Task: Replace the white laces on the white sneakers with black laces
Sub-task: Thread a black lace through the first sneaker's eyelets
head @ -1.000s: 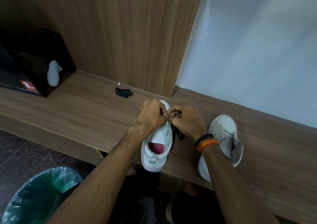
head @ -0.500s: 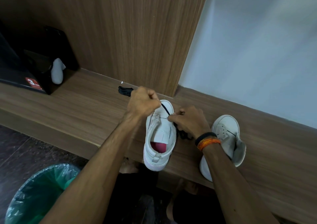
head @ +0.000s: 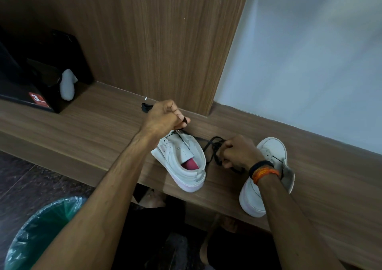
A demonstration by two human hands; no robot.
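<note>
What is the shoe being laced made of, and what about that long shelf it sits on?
The sneaker looks like smooth white leather or a faux version, matte, with stitched panels. The shelf shows brown wood grain with a flat, even sheen, so probably laminate or veneer rather than solid wood.

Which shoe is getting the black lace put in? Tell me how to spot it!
Find the long wooden bench under the wood wall panel. Two white sneakers sit on its front edge; it is the sneaker between the two hands. Unlike the other sneaker behind the right wrist, it shows a pink insole and has a black lace running from its front.
</note>
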